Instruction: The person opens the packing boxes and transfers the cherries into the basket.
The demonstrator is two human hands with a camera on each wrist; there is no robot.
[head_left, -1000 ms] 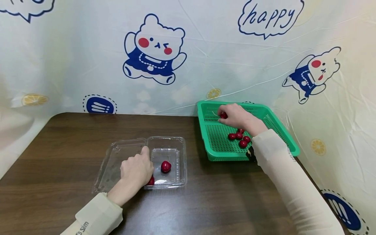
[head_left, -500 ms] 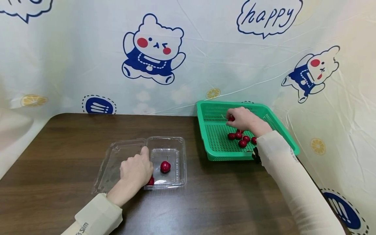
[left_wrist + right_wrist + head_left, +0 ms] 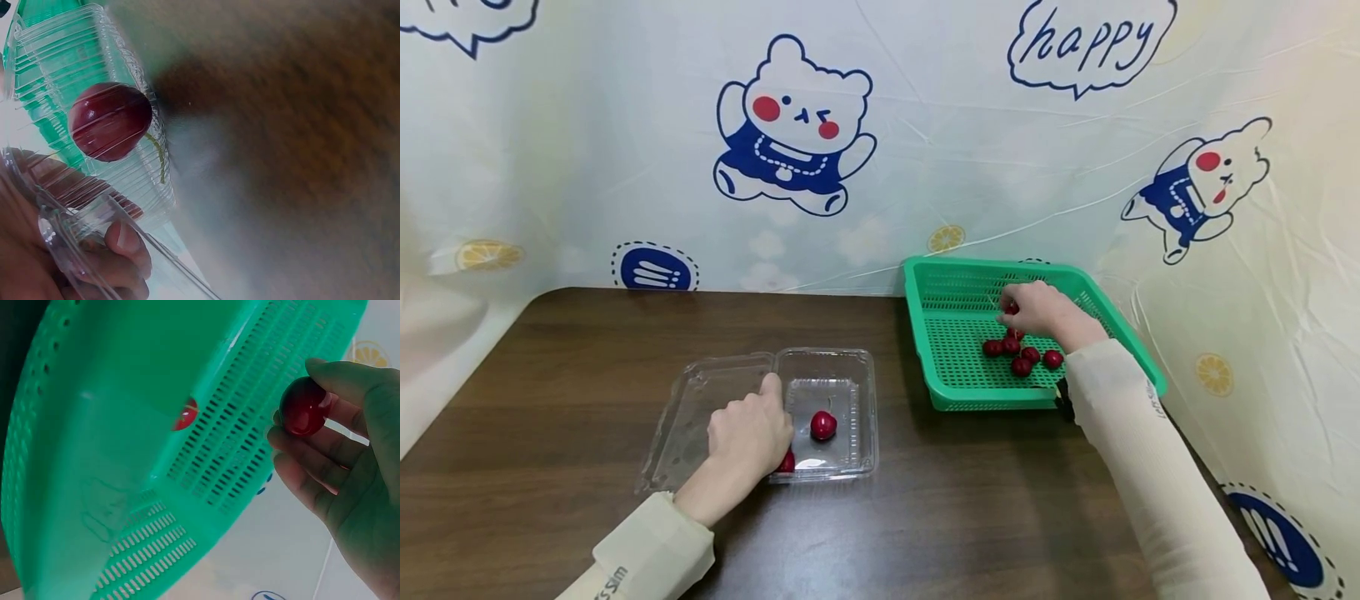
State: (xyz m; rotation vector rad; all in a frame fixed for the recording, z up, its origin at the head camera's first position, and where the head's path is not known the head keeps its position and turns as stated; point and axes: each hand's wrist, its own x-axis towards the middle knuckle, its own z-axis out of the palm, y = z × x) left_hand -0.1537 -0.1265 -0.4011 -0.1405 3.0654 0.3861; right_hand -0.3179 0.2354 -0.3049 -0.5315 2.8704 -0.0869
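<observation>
My right hand (image 3: 1048, 312) pinches a dark red cherry (image 3: 304, 407) between thumb and fingertips, over the back part of the green basket (image 3: 943, 398). Several more cherries (image 3: 1021, 367) lie on the basket floor, just in front of that hand. On the left, my left hand (image 3: 748, 433) grips a clear plastic clamshell box (image 3: 867, 417) at the fold between tray and lid, fingers curled at the plastic. One cherry with a stem (image 3: 823, 426) sits in the tray. Another cherry (image 3: 786, 462) shows partly from behind the left hand, in the tray's near corner.
The clamshell's lid (image 3: 677, 433) lies folded back to the left on the brown wooden table (image 3: 925, 533). A printed cloth (image 3: 947, 150) hangs behind the table and down its right side, close to the basket.
My right hand has moved to the right and a little nearer over the basket, still holding the cherry. A cherry at the right has come out from behind the sleeve. My left hand stays put.
</observation>
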